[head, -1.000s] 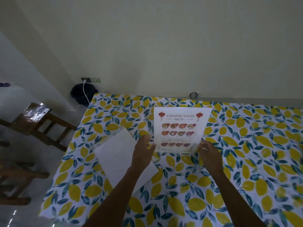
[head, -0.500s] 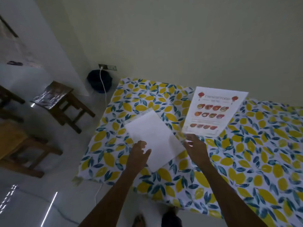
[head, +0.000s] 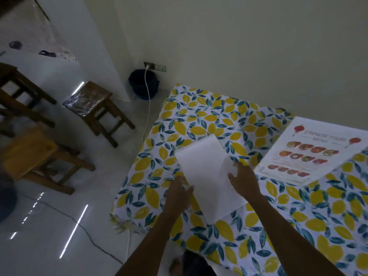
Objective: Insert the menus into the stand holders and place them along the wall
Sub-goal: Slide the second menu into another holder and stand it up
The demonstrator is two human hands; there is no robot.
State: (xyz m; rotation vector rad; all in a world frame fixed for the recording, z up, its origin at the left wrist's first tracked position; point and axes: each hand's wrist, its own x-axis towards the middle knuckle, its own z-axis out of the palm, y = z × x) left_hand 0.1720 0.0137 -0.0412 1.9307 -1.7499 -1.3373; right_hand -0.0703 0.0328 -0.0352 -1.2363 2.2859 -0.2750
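A Chinese food menu in a clear stand holder (head: 310,154) stands on the lemon-print tablecloth (head: 199,120) at the right, near the wall. A blank white sheet (head: 207,176) lies flat near the table's left corner, with a clear edge showing along its far side. My left hand (head: 178,193) hovers at the sheet's left edge, fingers apart. My right hand (head: 244,177) is over the sheet's right edge, fingers spread, holding nothing.
The pale wall (head: 239,56) runs behind the table. On the white floor to the left stand a wooden stool (head: 95,108) and wooden chairs (head: 33,156). A dark bin (head: 142,84) sits under a socket with a white cable (head: 146,108) hanging down.
My right hand has let go of the menu stand and moved left over the white sheet. The left hand came forward to the sheet's left edge. The view swung left.
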